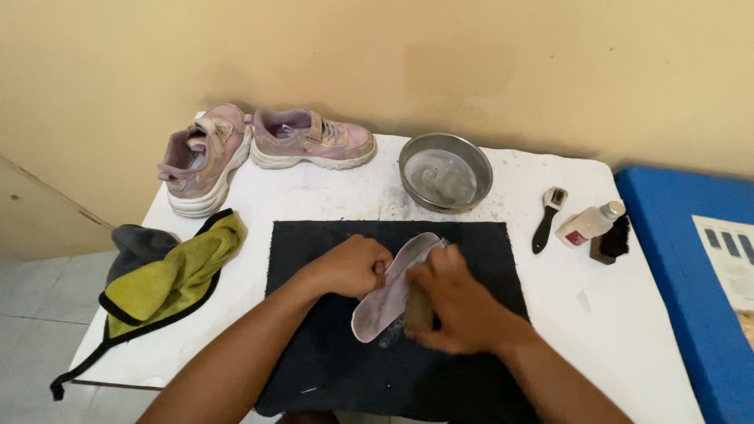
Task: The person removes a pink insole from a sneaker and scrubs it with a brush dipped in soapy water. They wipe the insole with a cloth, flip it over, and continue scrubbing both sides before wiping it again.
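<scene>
While the insole (390, 286) lies on the black mat (314, 369) at the counter's (628, 330) near middle, the left hand (353, 265) pins its edge, grip clamped; the right hand (452, 302) is closed on a brush (418, 310) against it. Behind stand a metal bowl (445, 171) and two pink shoes (263, 145).

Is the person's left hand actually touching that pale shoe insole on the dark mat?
Touching. In the head view, the left hand is closed on the edge of the insole, fingers pressed against it with no gap, pinning it to the dark mat.
</scene>
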